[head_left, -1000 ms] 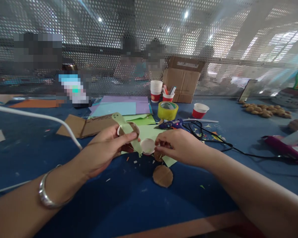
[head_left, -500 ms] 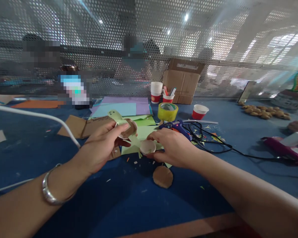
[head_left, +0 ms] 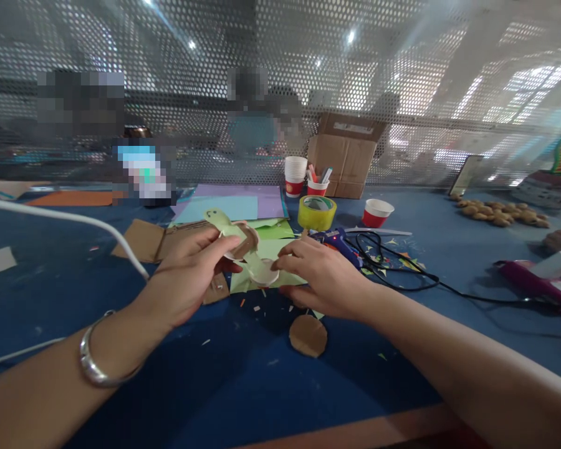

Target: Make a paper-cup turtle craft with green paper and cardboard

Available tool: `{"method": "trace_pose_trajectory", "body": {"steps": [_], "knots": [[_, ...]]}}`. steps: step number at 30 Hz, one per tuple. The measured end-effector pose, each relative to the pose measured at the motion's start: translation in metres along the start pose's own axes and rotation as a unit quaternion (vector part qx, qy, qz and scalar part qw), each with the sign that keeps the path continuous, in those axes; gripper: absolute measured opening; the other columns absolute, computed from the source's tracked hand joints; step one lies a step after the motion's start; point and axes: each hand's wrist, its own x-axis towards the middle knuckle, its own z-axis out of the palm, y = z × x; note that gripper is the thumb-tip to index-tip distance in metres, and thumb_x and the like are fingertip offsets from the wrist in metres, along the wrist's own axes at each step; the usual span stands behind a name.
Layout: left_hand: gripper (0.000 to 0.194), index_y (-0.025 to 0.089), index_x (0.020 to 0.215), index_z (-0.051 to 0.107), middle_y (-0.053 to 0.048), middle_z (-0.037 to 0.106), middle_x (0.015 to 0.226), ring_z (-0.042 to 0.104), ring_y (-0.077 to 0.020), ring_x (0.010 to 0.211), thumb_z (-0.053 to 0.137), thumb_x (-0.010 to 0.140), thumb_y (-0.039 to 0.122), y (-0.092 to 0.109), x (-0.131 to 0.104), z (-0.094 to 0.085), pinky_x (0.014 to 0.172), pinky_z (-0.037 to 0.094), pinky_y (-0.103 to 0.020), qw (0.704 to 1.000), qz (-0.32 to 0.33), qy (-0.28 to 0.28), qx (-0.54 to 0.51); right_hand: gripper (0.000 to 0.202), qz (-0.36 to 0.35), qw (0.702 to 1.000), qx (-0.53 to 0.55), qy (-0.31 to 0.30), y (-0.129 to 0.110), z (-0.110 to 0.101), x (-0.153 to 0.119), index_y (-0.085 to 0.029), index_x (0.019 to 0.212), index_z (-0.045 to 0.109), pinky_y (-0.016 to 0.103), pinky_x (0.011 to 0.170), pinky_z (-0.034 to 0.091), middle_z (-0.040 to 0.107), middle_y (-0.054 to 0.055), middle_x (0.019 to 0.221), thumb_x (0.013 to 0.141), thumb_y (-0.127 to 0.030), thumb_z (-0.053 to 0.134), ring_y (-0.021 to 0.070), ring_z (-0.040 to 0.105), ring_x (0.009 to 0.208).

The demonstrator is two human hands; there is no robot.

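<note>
My left hand [head_left: 194,262] pinches a green paper strip craft with a drawn smiling face [head_left: 212,215] at its upper end. Brown and whitish round rings [head_left: 247,240] sit on the strip beside my thumb. The strip's lower end lies in a pale, shallow round piece [head_left: 263,272]. At the right edge of that piece is my right hand [head_left: 320,271], its thumb and fingers apart and curved; whether the fingertips touch it is hard to see. A brown cardboard disc [head_left: 308,335] lies on the blue table just below my right hand.
Behind my right hand lies a blue glue gun [head_left: 339,240] with a black cable [head_left: 402,287]. Yellow tape [head_left: 316,213], a red-and-white paper cup [head_left: 377,213], stacked cups [head_left: 295,176] and a cardboard box [head_left: 343,156] stand farther back. A purple tool [head_left: 533,284] is at the right.
The pale round piece has shifted left and tilted, and the green strip's lower end now lies across it. My right hand's fingers have gone from around the piece to its right edge.
</note>
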Motion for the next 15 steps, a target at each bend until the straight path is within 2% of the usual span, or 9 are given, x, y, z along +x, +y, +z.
{"method": "trace_pose_trajectory", "body": {"steps": [5,8,10,15], "knots": [[0.020,0.020,0.092,0.073,-0.003,0.073,0.094,0.066,-0.0186,0.087,0.075,0.081,0.037,0.005,-0.001,0.001,0.073,0.053,-0.028,0.997,-0.024,-0.061,-0.028,0.016,-0.007,0.999,0.029,-0.017,0.002,0.002,0.001,-0.017,0.105,0.070,0.040,0.096,0.051,0.063,0.011,0.119,0.090,-0.016,0.065,0.0243,0.058,0.111],[0.021,0.018,0.089,0.073,-0.004,0.071,0.090,0.064,-0.0175,0.085,0.076,0.079,0.036,0.008,-0.002,0.002,0.070,0.051,-0.026,0.996,-0.049,-0.067,-0.027,0.012,-0.017,0.999,0.051,-0.005,0.006,0.003,0.001,-0.015,0.100,0.069,0.041,0.100,0.048,0.063,0.013,0.119,0.089,-0.018,0.067,0.0258,0.058,0.114],[0.021,0.018,0.090,0.073,-0.003,0.070,0.090,0.062,-0.0154,0.082,0.077,0.078,0.035,0.011,-0.004,0.003,0.066,0.048,-0.023,0.995,-0.072,-0.067,-0.033,0.015,-0.025,0.998,0.062,-0.002,0.008,0.005,0.002,-0.014,0.101,0.067,0.041,0.100,0.048,0.064,0.013,0.117,0.088,-0.022,0.069,0.0263,0.058,0.115],[0.026,0.022,0.100,0.077,-0.003,0.072,0.099,0.057,-0.0115,0.074,0.076,0.075,0.031,0.019,-0.006,0.007,0.055,0.042,-0.019,0.991,-0.102,-0.061,-0.067,0.017,-0.040,0.998,0.054,-0.017,0.008,0.011,0.007,-0.015,0.101,0.063,0.035,0.088,0.049,0.066,0.009,0.106,0.088,-0.025,0.069,0.0228,0.060,0.100]]}}
